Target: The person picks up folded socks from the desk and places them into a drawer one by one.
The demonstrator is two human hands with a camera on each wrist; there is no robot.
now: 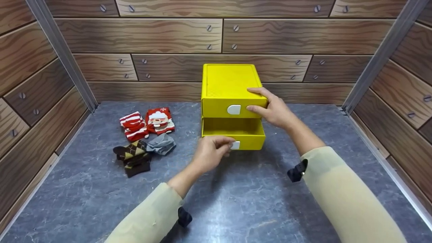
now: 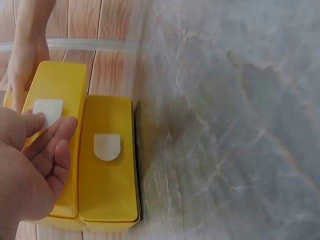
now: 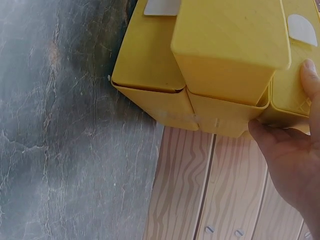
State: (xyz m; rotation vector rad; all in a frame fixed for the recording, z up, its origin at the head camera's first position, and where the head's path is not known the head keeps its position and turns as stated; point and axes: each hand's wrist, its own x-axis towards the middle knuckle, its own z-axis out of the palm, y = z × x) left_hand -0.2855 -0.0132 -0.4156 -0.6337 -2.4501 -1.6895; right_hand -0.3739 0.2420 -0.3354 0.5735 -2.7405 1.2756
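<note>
A yellow drawer cabinet (image 1: 231,79) stands near the back wall, its middle drawer (image 1: 251,142) pulled out with a bare inside. My left hand (image 1: 208,153) pinches the white handle (image 1: 236,145) of that drawer between thumb and fingers. The right hand (image 1: 278,111) grips the cabinet's upper right corner, thumb on the front of the top drawer (image 1: 216,108) and fingers over the top and side. In the left wrist view the bottom drawer (image 2: 107,190) is closed; the pulled-out drawer hides it in the head view.
Left of the cabinet lie folded socks: a red-and-white striped bundle (image 1: 133,125), a red Santa one (image 1: 160,120), a grey one (image 1: 162,144) and a brown argyle one (image 1: 134,156). Wood-patterned walls (image 1: 168,35) enclose the grey marbled tabletop (image 1: 256,202).
</note>
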